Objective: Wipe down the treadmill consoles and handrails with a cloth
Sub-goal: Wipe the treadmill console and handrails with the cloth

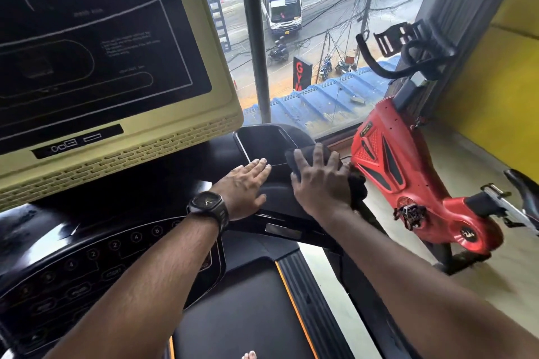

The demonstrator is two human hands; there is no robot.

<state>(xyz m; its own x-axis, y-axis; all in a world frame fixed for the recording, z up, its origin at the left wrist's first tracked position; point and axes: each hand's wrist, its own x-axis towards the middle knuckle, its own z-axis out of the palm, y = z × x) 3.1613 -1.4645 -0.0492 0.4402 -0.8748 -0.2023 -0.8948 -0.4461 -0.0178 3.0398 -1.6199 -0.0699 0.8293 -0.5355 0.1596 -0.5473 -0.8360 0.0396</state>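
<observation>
The right hand (320, 181) lies spread on a dark cloth (359, 188), fingers fanned out and fairly straight, pressing it flat rather than gripping it. The cloth sits at the right end of the treadmill's black console ledge, just past centre toward 3 o'clock. Part of it bunches out from under the palm on the side toward the red exercise bike (408, 172).

The left hand (245, 186) rests just beside it, toward 9 o'clock. It is flat and open with the fingers together and holds nothing. Its fingertips touch the near edge of a glossy black tray (259, 140) recessed in the ledge. A dark watch (208, 208) is on that wrist. The two hands are close but not touching.

At 10 o'clock stands the console screen (87, 38), dark with faint white outlines, in a pale yellow frame (175, 154) with slotted vents along its lower edge. At 8 o'clock is a glossy black button panel (87, 265) with numbered keys. The treadmill belt (248, 315) runs toward 6 o'clock, with an orange stripe along its right side.

At 12 o'clock a window looks down on a street with a bus (281, 3) and a motorbike (278, 51). The exercise bike stands at 3 o'clock against a yellow wall (495, 81).
</observation>
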